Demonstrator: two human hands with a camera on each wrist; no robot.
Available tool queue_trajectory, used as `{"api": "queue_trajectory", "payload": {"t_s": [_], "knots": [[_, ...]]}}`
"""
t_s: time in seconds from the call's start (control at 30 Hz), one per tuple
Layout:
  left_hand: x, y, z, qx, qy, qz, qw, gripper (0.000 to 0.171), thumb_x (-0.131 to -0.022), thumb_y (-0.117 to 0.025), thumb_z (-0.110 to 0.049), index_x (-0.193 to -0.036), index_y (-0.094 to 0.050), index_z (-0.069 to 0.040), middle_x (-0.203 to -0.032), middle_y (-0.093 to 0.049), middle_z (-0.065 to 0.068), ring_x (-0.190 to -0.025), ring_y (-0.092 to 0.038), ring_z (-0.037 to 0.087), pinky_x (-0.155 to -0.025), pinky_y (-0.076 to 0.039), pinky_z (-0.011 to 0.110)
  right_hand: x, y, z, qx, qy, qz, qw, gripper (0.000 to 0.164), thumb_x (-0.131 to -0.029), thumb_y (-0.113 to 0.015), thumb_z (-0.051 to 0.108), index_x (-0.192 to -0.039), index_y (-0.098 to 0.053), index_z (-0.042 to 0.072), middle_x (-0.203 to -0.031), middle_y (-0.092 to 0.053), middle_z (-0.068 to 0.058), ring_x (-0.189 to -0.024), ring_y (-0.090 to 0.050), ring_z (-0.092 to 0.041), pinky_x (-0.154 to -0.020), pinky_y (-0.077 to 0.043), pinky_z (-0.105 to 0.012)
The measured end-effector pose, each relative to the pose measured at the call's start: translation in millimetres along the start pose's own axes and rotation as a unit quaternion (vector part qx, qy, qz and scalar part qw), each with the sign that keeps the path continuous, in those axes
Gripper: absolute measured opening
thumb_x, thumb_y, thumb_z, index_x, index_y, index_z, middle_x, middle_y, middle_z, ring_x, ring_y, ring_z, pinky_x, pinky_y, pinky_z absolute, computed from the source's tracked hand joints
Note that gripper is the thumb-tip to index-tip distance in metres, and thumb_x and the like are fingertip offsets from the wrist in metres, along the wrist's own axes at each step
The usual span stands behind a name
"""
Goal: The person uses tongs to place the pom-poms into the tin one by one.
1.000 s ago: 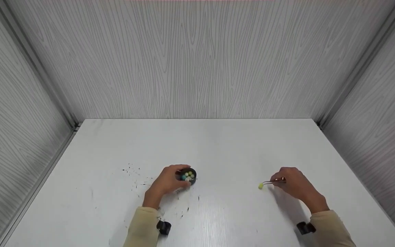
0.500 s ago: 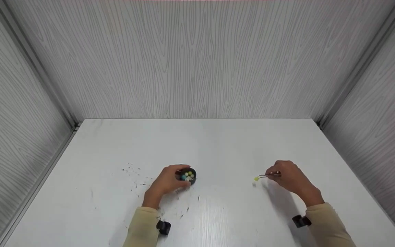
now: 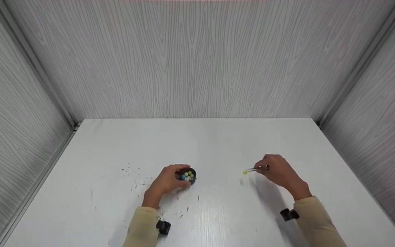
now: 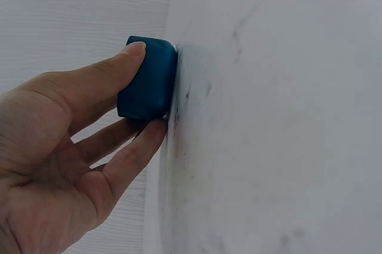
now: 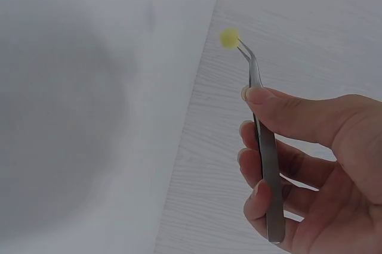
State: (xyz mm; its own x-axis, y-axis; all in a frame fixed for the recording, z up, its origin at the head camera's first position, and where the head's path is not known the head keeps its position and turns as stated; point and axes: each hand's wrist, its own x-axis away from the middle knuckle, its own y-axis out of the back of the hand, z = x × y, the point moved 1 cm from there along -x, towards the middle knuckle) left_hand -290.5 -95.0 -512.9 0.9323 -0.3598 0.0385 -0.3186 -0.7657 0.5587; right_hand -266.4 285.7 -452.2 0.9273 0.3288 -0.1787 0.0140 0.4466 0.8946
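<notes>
My left hand grips a small round cup between thumb and fingers, standing on the table. In the left wrist view this cup looks dark teal, and its opening is hidden there. Several small balls in yellow, white and blue lie inside it, as the head view shows. To the right, my right hand pinches bent-tip metal tweezers. A small yellow ball sits at the tweezer tips, raised above the table with a faint shadow below it in the head view.
The white table carries dark specks and smudges around the left hand. Grey wood-grain panels rise at the back and both sides. A black wrist mount sits on the right sleeve, and another on the left.
My right hand has moved left and away from me, carrying the tweezers and yellow ball up and toward the cup. The left hand and cup have stayed still.
</notes>
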Motion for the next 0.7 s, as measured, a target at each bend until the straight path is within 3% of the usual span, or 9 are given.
{"api": "queue_trajectory", "payload": {"t_s": [0.23, 0.47, 0.7], "knots": [[-0.1, -0.7, -0.4, -0.004, 0.001, -0.006, 1.0000, 0.058, -0.086, -0.084, -0.015, -0.140, -0.064, -0.013, -0.145, -0.061, 0.016, -0.135, -0.056, 0.038, -0.113, -0.047, 0.057, -13, -7, 13, 0.000, 0.034, -0.016, 0.999, 0.014, -0.087, -0.078, 0.000, -0.096, -0.084, 0.009, -0.083, -0.071, -0.002, -0.078, -0.066, -0.014, -0.071, -0.057, -0.030], [1.6, -2.2, -1.0, -0.016, 0.007, -0.012, 0.9998, 0.056, -0.086, -0.084, -0.015, -0.139, -0.065, -0.014, -0.141, -0.063, 0.015, -0.127, -0.062, 0.036, -0.108, -0.050, 0.055, -22, -12, 26, -0.013, 0.061, -0.014, 0.998, 0.014, -0.087, -0.077, -0.001, -0.096, -0.083, 0.007, -0.084, -0.072, -0.004, -0.080, -0.068, -0.018, -0.074, -0.061, -0.033], [0.7, -1.7, -1.3, -0.007, 0.004, -0.009, 0.9999, 0.056, -0.087, -0.084, -0.015, -0.139, -0.064, -0.013, -0.143, -0.062, 0.016, -0.129, -0.061, 0.037, -0.110, -0.049, 0.055, -32, -19, 36, -0.020, 0.072, -0.013, 0.997, 0.014, -0.088, -0.077, -0.001, -0.097, -0.083, 0.007, -0.084, -0.072, -0.004, -0.081, -0.069, -0.018, -0.076, -0.062, -0.034]]}}
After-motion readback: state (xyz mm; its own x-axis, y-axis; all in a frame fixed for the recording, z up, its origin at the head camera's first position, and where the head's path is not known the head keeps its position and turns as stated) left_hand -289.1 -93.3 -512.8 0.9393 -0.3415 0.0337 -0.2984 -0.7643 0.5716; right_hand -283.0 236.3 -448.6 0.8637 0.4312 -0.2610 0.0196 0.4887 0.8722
